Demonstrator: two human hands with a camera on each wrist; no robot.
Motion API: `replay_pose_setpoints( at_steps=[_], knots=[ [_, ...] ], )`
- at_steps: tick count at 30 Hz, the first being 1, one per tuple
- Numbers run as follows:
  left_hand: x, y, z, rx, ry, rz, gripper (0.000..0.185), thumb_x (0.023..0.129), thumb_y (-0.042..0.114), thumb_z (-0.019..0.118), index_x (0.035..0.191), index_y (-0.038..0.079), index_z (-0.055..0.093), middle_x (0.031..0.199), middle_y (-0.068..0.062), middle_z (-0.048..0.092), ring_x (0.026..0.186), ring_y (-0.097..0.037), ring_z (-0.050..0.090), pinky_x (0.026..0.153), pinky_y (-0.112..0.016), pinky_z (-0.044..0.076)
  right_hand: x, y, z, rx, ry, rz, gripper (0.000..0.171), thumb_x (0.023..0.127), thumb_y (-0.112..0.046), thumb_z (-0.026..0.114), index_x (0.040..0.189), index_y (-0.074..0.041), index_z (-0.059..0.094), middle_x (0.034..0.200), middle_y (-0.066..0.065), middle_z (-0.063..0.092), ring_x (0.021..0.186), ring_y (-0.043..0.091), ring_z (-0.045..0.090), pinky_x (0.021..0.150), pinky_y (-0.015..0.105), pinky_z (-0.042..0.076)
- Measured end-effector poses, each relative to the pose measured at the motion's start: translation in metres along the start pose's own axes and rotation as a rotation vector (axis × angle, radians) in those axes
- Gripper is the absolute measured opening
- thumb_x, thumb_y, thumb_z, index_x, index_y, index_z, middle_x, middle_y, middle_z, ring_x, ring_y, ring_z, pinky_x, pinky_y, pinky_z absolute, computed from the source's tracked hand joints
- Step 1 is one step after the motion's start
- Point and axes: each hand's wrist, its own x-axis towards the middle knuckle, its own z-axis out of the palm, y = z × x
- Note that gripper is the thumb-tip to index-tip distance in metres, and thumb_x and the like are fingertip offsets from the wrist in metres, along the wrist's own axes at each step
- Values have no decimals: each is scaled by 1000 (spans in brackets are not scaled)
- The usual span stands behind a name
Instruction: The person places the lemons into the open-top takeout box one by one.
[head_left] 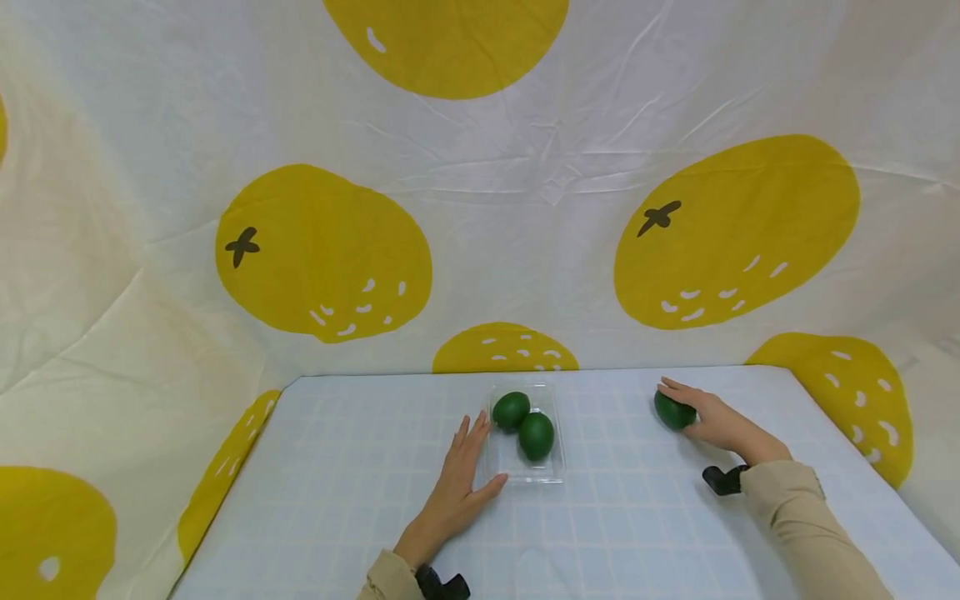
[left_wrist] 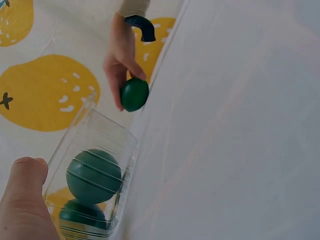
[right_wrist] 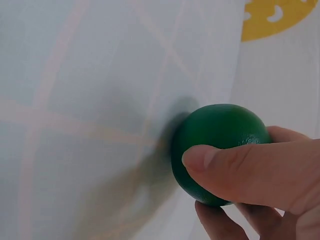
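A clear plastic tray stands at the middle of the table with two glossy dark green limes, one lime behind the other lime. My left hand lies along the tray's left side, fingers straight and spread, fingertips right at its rim. In the left wrist view the thumb is beside the clear wall. Farther right, my right hand grips a third green lime between thumb and fingers. The right wrist view shows it close over the cloth, its shadow beside it.
A pale blue checked cloth covers the table. Behind and at the sides hangs a white curtain printed with big yellow fruit. Each wrist wears a black camera mount, one mount at the right and another mount at the left.
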Motion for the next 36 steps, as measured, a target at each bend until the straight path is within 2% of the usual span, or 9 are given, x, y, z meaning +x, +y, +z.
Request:
replay_pose_setpoints(
  at_steps=[8, 11, 16, 22, 26, 30, 36],
  knots=[
    [0, 0, -1, 1, -12, -12, 77, 98, 45, 57, 158, 11, 23, 166, 1, 13, 151, -35, 8, 117, -59, 13, 2, 1, 4, -5, 62, 28, 70, 71, 6, 79, 136, 11, 51, 138, 34, 48, 120, 52, 47, 95, 65, 42],
    [0, 0, -2, 2, -15, -12, 77, 98, 45, 57, 158, 12, 23, 166, 1, 13, 151, -36, 8, 117, -60, 13, 1, 1, 6, 35, 87, 49, 70, 70, 3, 83, 132, 11, 54, 134, 35, 52, 117, 51, 49, 94, 65, 42],
    [0, 0, -2, 1, -18, -21, 77, 98, 46, 57, 158, 12, 22, 166, 2, 12, 151, -33, 7, 118, -59, 12, 2, 1, 9, 43, 90, 94, 66, 69, -4, 88, 126, 6, 56, 127, 31, 57, 112, 47, 53, 91, 63, 44],
    [0, -1, -1, 3, -15, -20, 77, 98, 46, 57, 158, 12, 22, 166, 2, 12, 152, -33, 6, 117, -60, 14, 2, 0, 13, 53, 106, 135, 63, 67, -8, 90, 121, 1, 59, 124, 27, 60, 108, 43, 55, 89, 63, 45],
    [0, 0, -2, 16, 2, -1, 77, 97, 44, 58, 157, 9, 24, 166, -3, 15, 150, -38, 10, 116, -61, 15, 2, -1, 14, 69, 109, 155, 62, 68, -9, 90, 120, -1, 59, 124, 26, 60, 108, 43, 55, 87, 62, 47],
    [1, 0, -2, 25, 24, 27, 77, 97, 41, 60, 156, 6, 26, 165, -8, 19, 148, -44, 14, 115, -62, 17, 2, -3, 15, 73, 116, 158, 60, 68, -10, 89, 120, -2, 59, 124, 25, 60, 109, 43, 55, 87, 61, 48],
    [0, 1, -2, 7, 18, 27, 77, 97, 41, 59, 156, 6, 26, 164, -10, 20, 148, -44, 14, 114, -64, 17, -1, -11, 10, 80, 174, 142, 59, 70, -11, 89, 119, -1, 58, 121, 25, 61, 103, 40, 57, 83, 57, 51]
  ],
)
